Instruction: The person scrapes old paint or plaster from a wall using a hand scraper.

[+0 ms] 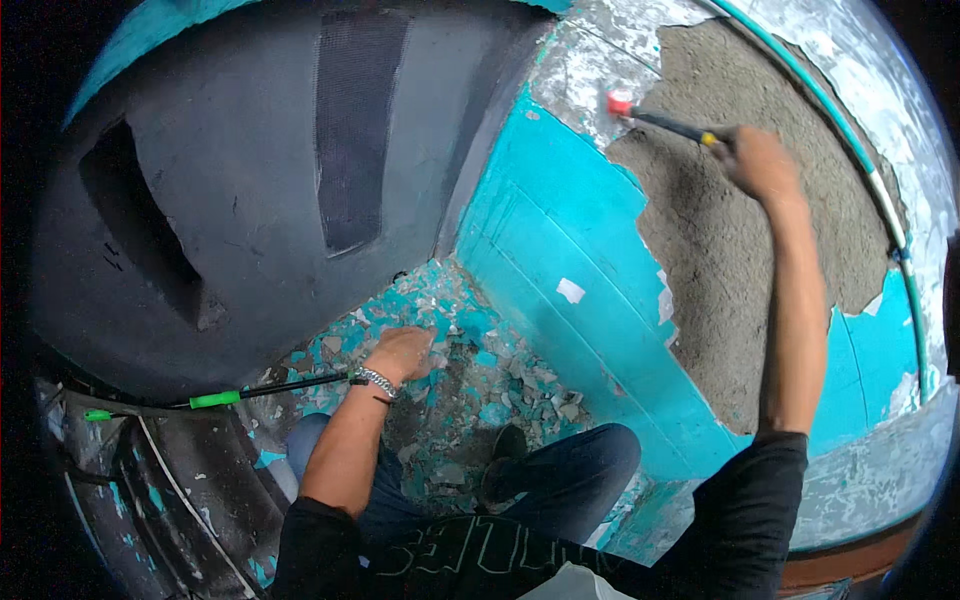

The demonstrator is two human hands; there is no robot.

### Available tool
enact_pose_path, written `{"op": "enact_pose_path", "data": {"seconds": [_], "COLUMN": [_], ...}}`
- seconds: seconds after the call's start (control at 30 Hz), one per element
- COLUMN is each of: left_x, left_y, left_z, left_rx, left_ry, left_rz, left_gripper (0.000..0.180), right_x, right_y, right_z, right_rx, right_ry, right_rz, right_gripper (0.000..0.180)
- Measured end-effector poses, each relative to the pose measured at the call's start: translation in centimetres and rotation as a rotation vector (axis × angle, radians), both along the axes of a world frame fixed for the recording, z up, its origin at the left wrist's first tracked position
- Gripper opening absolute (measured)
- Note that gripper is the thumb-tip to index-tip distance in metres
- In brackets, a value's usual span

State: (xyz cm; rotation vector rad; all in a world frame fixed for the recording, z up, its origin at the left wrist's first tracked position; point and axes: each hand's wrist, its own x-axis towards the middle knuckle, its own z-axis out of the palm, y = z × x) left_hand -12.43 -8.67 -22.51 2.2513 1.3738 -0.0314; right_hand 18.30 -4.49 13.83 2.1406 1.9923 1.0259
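Observation:
My right hand (762, 165) is raised at the upper right, closed round the handle of a hammer (668, 122). The hammer has a red head, a dark shaft and a yellow band beside my fingers. Its head is in front of the bare grey patch of wall, by the edge of the rough plaster (720, 230). My left hand (403, 354), with a chain bracelet at the wrist, hangs low over broken paint chips (510, 375). Its fingers look curled in; whatever may be inside them is hidden. A black rod with green grips (215, 399) reaches to the left wrist.
Turquoise paint (570, 240) borders the exposed plaster. A green and white hose (865, 165) curves along the right. At the left stands a dark grey panel (255, 160) with a slot and a mesh strip. My bent legs (575, 465) are below, among the flakes.

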Motion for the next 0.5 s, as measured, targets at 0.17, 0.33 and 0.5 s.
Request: {"op": "enact_pose_path", "data": {"seconds": [0.17,0.33,0.5], "left_x": [-0.4,-1.6,0.2], "left_y": [0.0,-0.1,0.1], "left_z": [-0.9,-0.3,0.3], "left_rx": [0.074,-0.059,-0.005], "left_ry": [-0.062,0.001,-0.022], "left_rz": [0.014,0.016,-0.001], "left_gripper": [0.052,0.06,0.053], "right_x": [-1.2,0.6,-0.9], "right_y": [2.6,-0.7,2.7], "right_z": [-3.4,-1.5,-7.4], "right_rx": [-0.01,-0.067,-0.081], "right_ry": [-0.119,0.035,0.029], "right_rz": [-0.05,-0.021,-0.05], "right_gripper": [0.024,0.024,0.027]}}
